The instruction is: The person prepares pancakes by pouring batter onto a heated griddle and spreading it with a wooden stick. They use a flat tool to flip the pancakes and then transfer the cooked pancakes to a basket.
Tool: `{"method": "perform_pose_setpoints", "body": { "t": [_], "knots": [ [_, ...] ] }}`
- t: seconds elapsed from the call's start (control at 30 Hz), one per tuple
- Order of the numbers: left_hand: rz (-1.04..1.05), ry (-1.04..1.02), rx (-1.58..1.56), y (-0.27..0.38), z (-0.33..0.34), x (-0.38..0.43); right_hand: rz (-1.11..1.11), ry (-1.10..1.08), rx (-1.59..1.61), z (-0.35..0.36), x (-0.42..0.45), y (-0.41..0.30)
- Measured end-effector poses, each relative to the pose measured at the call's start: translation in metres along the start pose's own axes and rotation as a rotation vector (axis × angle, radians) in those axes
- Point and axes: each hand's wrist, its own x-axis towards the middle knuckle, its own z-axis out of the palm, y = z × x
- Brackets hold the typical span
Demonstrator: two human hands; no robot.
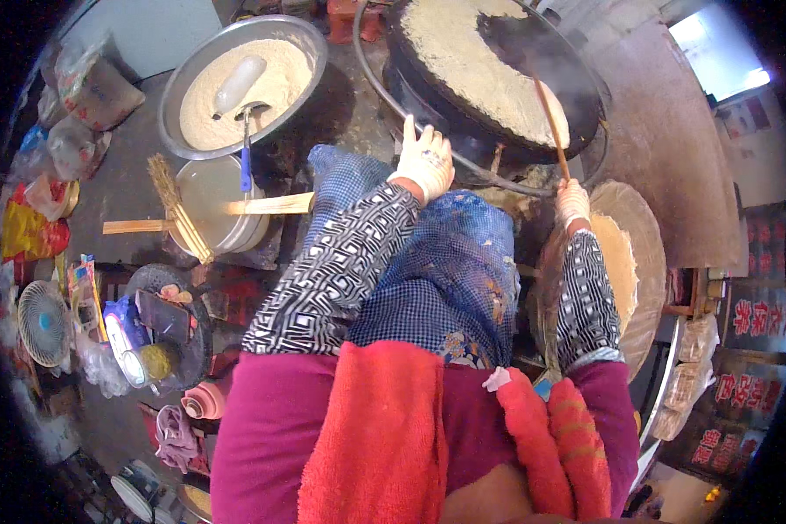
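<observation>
My right hand [573,202], in a pale glove, grips a thin wooden stick [550,121]. The stick lies across pale batter [458,59] on a round black griddle [557,147]. The batter forms a broad curved band around a dark bare patch, with faint steam above. My left hand [427,160], gloved too, is at the metal hoop [373,78] around the griddle, its fingers apart and nothing seen in them. Below my right hand, a round flat tray [648,288] bears a thin pale pancake [619,262], partly hidden by my sleeve.
Left of the griddle stands a metal basin [170,98] of pale batter, holding a blue-handled ladle [245,167] and a clear scoop-like container [240,84]. Across a white bucket [255,232] lie a straw brush [180,209] and wooden slats. A brown board [674,150] is at right.
</observation>
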Motion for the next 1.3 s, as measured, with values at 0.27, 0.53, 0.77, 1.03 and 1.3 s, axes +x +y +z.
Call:
{"method": "perform_pose_setpoints", "body": {
  "t": [0.27,0.53,0.77,1.03,1.3],
  "knots": [
    [-0.006,0.019,0.064,-0.019,0.019,0.002,-0.016,-0.064,0.036,-0.005,-0.015,-0.012],
    [-0.009,0.122,-0.039,-0.047,0.004,0.012,-0.371,-0.140,0.116,-0.047,-0.030,-0.034],
    [-0.137,-0.176,0.193,-0.057,-0.019,0.017,0.043,-0.042,0.321,-0.053,-0.011,-0.029],
    [-0.130,-0.027,0.202,-0.083,0.003,0.021,0.018,-0.099,0.354,-0.051,-0.012,-0.030],
    [0.149,-0.010,0.140,0.044,-0.002,-0.011,0.037,-0.077,0.243,-0.024,-0.009,0.008]
  ]
}}
